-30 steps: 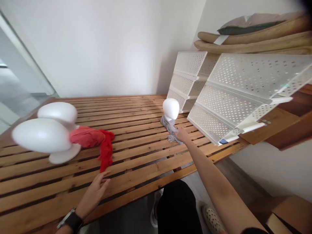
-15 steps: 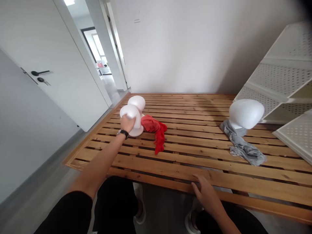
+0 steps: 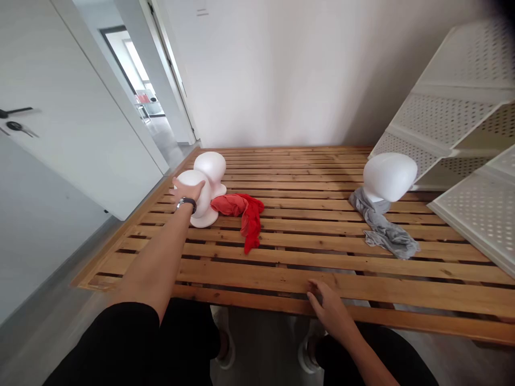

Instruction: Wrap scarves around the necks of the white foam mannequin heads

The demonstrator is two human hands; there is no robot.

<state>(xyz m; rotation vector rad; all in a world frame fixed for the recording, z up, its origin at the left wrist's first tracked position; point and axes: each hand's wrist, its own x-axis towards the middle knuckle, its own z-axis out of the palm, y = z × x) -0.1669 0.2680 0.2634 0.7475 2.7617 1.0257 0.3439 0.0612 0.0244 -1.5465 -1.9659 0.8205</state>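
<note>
My left hand point(image 3: 187, 191), with a dark wristwatch, lies on the top of a white mannequin head point(image 3: 205, 199), thumb and fingers around it. This head stands upright on its round base. Right behind it is a second white mannequin head point(image 3: 210, 165), so near that I cannot tell if they touch. A red cloth point(image 3: 241, 213) lies crumpled beside the held head's base. My right hand point(image 3: 328, 308) is at the front edge of the slatted wooden platform point(image 3: 281, 276), fingers loosely bent and apart, holding nothing.
At the right a third white mannequin head point(image 3: 389, 176) leans, with a grey cloth point(image 3: 386, 228) around its neck and trailing forward. White perforated panels point(image 3: 434, 120) stand beyond it. A white door point(image 3: 92, 91) is at the left, with a doorway behind.
The view has shifted, so most things sit further left. My left hand has spread wider over the front head, which has moved slightly left from the other head. My right hand stays by the edge.
</note>
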